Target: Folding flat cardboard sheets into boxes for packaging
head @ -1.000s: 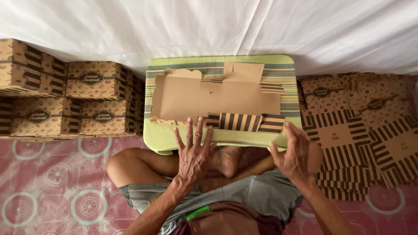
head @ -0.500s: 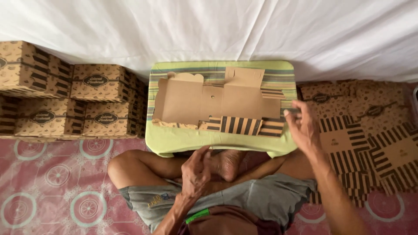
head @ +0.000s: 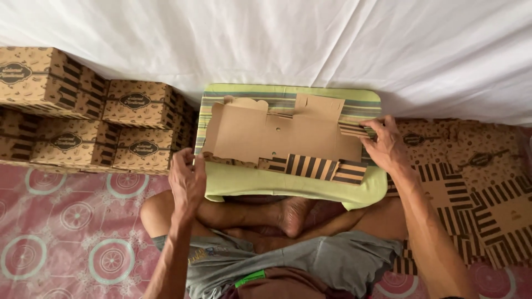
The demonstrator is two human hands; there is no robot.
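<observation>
Flat carton: the unfolded brown cardboard box blank with black stripes on its flaps [head: 282, 138] lay in the centre of the frame, plain side up, on the small green striped table [head: 288, 182].
Your right hand: your right hand [head: 388, 145] was at the right of centre, with the fingers spread and the fingertips [head: 372, 128] touching the striped flap at the right end of the blank. It pressed on the flap more than it closed around it; a real grip I could not see.
Your left hand: your left hand [head: 187, 180] was at the lower left of centre, just beside the left front corner of the table and the blank. The fingers were half curled and held nothing; if they touched the cardboard edge, I cannot tell.
Table: it stood over your crossed bare legs [head: 277, 216], in front of the white cloth [head: 310, 44] that filled the top of the frame.
Left side: folded brown boxes with dark oval labels [head: 94, 122] were stacked in two layers at the upper left.
Right side: a pile of flat striped blanks [head: 476, 182] lay at the right edge, near your right forearm.
Floor: the pink mat with round patterns [head: 66, 221] covered the lower left.
</observation>
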